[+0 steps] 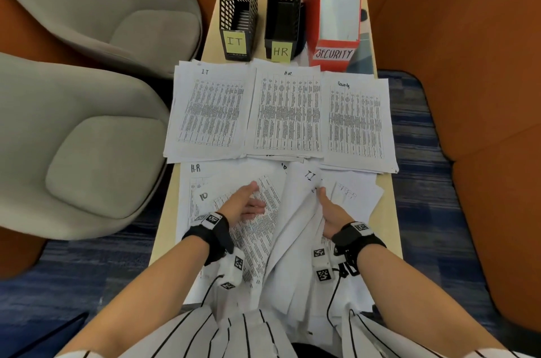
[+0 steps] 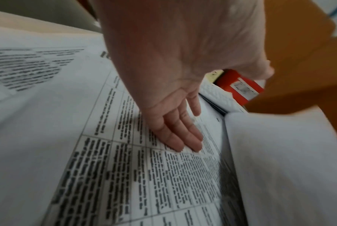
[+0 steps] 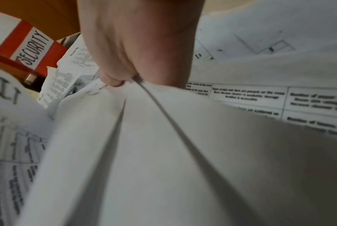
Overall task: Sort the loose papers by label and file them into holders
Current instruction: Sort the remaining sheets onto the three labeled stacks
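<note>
- Three sorted stacks lie side by side across the desk (image 1: 187,243), each just before its matching holder: IT stack (image 1: 208,111) before the IT holder (image 1: 237,6), HR stack (image 1: 288,111) before the HR holder (image 1: 283,3), Security stack (image 1: 355,120) before the red Security holder (image 1: 336,6). That layout probably lets each stack go straight back into its holder once sorting ends.
- The unsorted pile (image 1: 263,240) sits nearest the person, sheets askew and overlapping, labels "H.R" and "IT" showing.
- Left hand (image 1: 246,202) lies flat, fingers straight and relaxed, pressing a printed sheet, likely to pin the pile.
- Right hand (image 1: 329,211) pinches several sheets (image 3: 163,152) between thumb and curled fingers, lifting them off the pile so they bow upward; the top one reads "IT".
- Both forearms reach forward, wrists low over the pile.
</note>
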{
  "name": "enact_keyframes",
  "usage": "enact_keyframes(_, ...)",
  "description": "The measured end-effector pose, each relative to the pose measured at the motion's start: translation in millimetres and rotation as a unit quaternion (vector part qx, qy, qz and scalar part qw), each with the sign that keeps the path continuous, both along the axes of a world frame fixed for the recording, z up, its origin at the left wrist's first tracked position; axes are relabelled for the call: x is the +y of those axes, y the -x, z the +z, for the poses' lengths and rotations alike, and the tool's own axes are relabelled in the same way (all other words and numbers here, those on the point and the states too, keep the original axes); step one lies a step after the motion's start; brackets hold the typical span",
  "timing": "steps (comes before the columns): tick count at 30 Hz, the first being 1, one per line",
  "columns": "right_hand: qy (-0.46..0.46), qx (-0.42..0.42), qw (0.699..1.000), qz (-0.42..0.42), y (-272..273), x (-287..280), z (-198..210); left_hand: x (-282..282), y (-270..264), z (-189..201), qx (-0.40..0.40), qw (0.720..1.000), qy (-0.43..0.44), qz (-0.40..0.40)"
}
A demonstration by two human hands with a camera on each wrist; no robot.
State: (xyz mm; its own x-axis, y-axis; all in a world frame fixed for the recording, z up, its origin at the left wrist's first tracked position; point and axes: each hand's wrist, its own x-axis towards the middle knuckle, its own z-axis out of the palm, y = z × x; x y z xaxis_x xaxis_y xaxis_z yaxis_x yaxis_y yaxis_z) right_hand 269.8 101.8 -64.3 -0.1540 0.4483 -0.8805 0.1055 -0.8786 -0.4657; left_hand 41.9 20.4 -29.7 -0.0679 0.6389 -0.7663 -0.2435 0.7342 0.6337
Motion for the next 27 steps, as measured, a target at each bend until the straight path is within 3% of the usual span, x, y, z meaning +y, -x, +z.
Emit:
enact_keyframes(3,-0.036,-0.066,0.997,0.028,-5,3,-26,-4,-4,-2,0.015,0.996,-0.047,-0.070)
enact_keyframes(6,-0.043,-0.015,0.999,-0.011,3,-3,0,-4,-7,-1,0.023,0.995,-0.066,-0.071)
enact_keyframes(10,-0.082,-0.071,0.993,-0.035,2,-1,-1,-5,3,-17,0.167,0.982,-0.039,-0.078)
enact_keyframes(14,-0.186,-0.124,0.975,-0.005,18,-4,14,-7,6,-11,0.034,0.999,0.021,-0.005)
enact_keyframes(16,-0.186,-0.060,0.977,0.088,39,-14,34,-7,-5,0,-0.019,1.000,0.009,-0.004)
enact_keyframes(18,-0.110,0.060,0.972,0.201,60,-22,56,-7,-15,5,-0.009,0.997,-0.065,-0.045)
enact_keyframes(21,-0.083,0.110,0.974,0.182,64,-19,67,-7,-18,7,0.111,0.982,-0.101,-0.114)
enact_keyframes(23,-0.179,-0.002,0.975,0.132,52,-6,57,-9,-9,7,0.157,0.981,-0.082,-0.081)
enact_keyframes(25,-0.297,-0.174,0.925,0.160,29,11,44,-17,11,7,0.109,0.993,-0.028,-0.020)
enact_keyframes(26,-0.331,-0.218,0.903,0.169,19,16,43,-21,22,6,0.075,0.997,-0.010,-0.009)
enact_keyframes(27,-0.331,-0.220,0.901,0.172,10,21,39,-25,33,7,0.049,0.998,-0.012,-0.022)
